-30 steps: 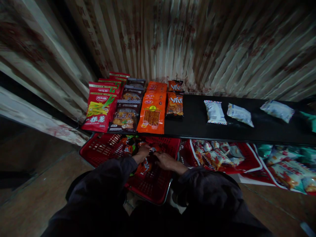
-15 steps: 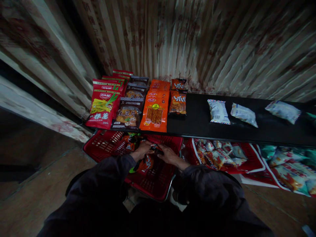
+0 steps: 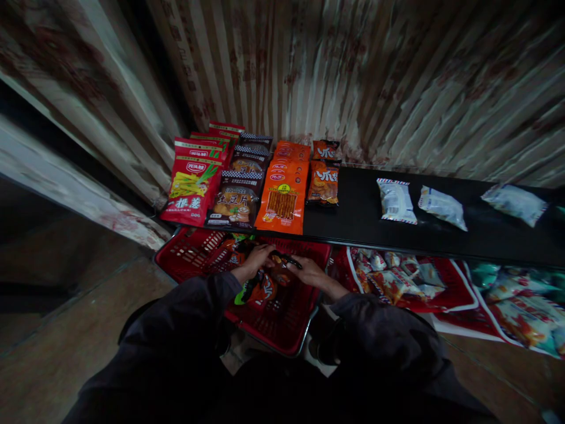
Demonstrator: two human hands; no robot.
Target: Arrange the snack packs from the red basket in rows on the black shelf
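Note:
Both my hands are over a red plastic basket [image 3: 282,330] on the floor, just below the front edge of a black shelf [image 3: 353,218]. My left hand [image 3: 256,259] and my right hand [image 3: 306,271] are closed on the top of a dark orange snack packet [image 3: 282,272]. More snack packets [image 3: 260,290] lie in the basket under my hands. On the shelf's left end stand rows of red packets [image 3: 190,188], dark potato-chip packets [image 3: 233,203], orange packets [image 3: 282,203] and small dark orange packets [image 3: 324,182].
Three pale packets [image 3: 395,200] lie spaced along the shelf to the right. A second red basket [image 3: 459,294] with small packets sits under the shelf at the right, with more bags [image 3: 516,306] beyond. A striped curtain [image 3: 353,82] hangs behind. Brown floor lies at the left.
My hands have lifted slightly within the basket with the packet between them, and my view has shifted a little so everything sits further right.

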